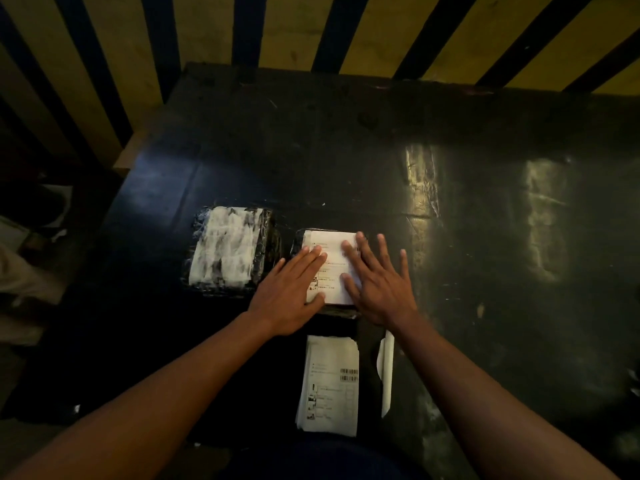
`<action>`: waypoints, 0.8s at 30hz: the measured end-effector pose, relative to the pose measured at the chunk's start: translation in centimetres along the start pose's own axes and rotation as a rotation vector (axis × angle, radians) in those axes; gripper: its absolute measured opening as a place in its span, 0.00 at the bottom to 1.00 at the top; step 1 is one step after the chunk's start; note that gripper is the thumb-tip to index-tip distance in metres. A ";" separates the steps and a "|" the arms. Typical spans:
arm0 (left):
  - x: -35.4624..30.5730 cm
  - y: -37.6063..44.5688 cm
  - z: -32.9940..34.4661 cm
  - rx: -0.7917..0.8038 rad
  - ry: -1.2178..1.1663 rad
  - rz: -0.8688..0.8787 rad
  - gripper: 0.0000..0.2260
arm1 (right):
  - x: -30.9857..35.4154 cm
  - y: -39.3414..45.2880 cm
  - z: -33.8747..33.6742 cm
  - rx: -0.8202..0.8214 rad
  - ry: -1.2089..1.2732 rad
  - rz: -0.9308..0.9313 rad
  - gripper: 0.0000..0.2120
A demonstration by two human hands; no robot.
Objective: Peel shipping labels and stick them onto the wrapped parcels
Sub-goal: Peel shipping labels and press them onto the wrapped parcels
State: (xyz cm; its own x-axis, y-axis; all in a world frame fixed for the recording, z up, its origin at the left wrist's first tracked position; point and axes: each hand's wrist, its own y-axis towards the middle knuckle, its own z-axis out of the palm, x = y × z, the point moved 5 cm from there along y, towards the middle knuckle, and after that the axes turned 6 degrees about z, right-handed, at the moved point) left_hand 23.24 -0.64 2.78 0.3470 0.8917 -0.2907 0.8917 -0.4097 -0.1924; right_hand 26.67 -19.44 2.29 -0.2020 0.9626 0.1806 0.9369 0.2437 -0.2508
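Both hands flat at frame centre, left hand (294,292) and right hand (377,285), fingers (363,251) spread wide, gripping nothing: pressing the label (332,268) onto the wrapped parcel (341,311) for adhesion. Label stack (329,386) kept below on the surface (485,237), within reach.

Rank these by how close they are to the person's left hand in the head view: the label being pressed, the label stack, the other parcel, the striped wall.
1. Label: under the left hand.
2. Other parcel: just left.
3. Label stack: near edge, about as close; too close to call.
4. Striped wall: far back.
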 end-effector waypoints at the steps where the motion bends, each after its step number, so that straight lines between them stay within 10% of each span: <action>1: 0.0 -0.2 0.2 -0.003 -0.027 -0.020 0.34 | -0.4 -0.1 0.1 -0.009 0.030 0.028 0.31; 10: -1.6 -1.5 1.4 -0.049 -0.365 -0.451 0.32 | -0.1 -4.2 1.9 0.038 0.334 0.147 0.32; 24: -2.4 -0.7 -1.1 -0.140 -0.240 -0.432 0.34 | 0.4 -4.6 -0.2 -0.083 0.481 0.104 0.31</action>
State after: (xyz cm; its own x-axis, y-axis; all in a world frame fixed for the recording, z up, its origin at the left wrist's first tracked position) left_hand 22.10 -2.28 4.61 -0.1234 0.8977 -0.4229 0.9750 0.0302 -0.2203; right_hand 22.29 -20.16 3.72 0.0298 0.8128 0.5817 0.9687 0.1201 -0.2174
